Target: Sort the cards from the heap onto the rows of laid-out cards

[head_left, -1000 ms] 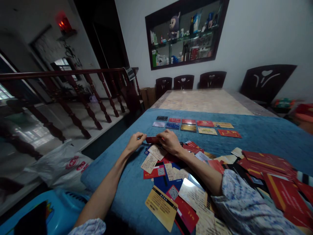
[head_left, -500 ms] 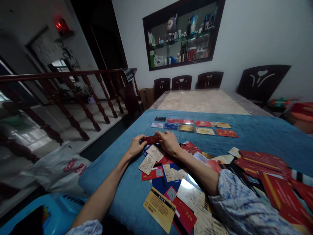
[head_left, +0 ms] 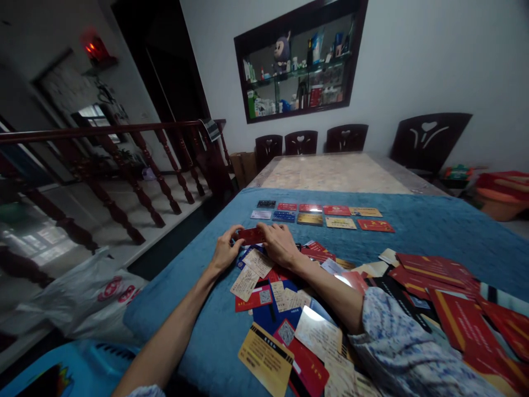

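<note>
A dark red card (head_left: 250,237) is held by its two ends between my hands, just above the blue cloth. My left hand (head_left: 226,247) pinches its left end, and my right hand (head_left: 279,242) grips the right end from above. Below it lies a loose heap of cards, among them a cream card (head_left: 258,262), a gold card (head_left: 266,358) and a red card with a QR code (head_left: 301,353). Beyond my hands, several cards are laid out in two rows, including a gold card (head_left: 309,219) and a blue card (head_left: 284,216).
A blue cloth (head_left: 198,331) covers the near part of the table. Red card sleeves (head_left: 438,273) are heaped at the right. Dark chairs (head_left: 430,140) stand around the far side. To the left are a wooden railing (head_left: 124,182), white plastic bags (head_left: 99,298) and a blue plastic stool (head_left: 78,364).
The view has turned slightly to the right. Both hands still hold the red card, whose face is now tipped a little more toward me.
</note>
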`<state>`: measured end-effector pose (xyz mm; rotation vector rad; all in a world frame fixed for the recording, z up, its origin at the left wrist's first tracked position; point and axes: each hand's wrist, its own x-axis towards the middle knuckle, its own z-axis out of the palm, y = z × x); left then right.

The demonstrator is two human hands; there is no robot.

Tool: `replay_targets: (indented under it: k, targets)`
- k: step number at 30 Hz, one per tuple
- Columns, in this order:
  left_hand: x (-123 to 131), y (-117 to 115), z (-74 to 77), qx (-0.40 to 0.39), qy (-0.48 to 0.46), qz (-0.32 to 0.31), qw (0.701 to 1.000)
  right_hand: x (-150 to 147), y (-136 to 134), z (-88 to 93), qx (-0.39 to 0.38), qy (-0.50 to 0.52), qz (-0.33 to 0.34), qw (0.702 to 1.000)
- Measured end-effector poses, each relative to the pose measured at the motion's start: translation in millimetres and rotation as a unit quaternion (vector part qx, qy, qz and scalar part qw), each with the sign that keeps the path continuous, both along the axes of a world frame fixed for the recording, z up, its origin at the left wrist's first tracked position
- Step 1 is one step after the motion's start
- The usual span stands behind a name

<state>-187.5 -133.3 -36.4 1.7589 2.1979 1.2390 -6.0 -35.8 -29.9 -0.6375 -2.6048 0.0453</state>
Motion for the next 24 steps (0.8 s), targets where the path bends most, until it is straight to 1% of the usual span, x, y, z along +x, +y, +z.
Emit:
replay_targets:
  k: [5, 10, 13, 18, 21, 24]
  targets:
    - [1.1, 0.0, -2.6, 0.025, 0.027, 0.004, 0.999, 1.4, 0.0, 2.8, 0.003, 0.004, -0.012, 1.0]
    - [2.5, 1.0, -5.4, 0.055, 0.098, -0.011, 0.994, 1.9, 2.5, 7.3, 0.017, 0.004, -0.018, 1.0]
    - [1.4, 1.4, -8.5, 0.074, 0.127, -0.017, 0.989, -0.6, 3.3, 12.5, 0.023, 0.003, -0.021, 1.0]
    - [-4.0, 3.8, -15.7, 0.115, 0.176, -0.002, 0.978, -4.0, 1.8, 24.8, 0.028, -0.028, -0.022, 0.999]
    - [-4.5, 6.6, -18.3, 0.128, 0.198, 0.0, 0.972, -0.8, 1.9, 30.4, 0.04, -0.04, -0.019, 0.998]
    - [0.5, 9.1, -18.3, 0.128, 0.208, -0.004, 0.97, 7.4, 3.6, 33.3, 0.051, -0.044, -0.015, 0.998]
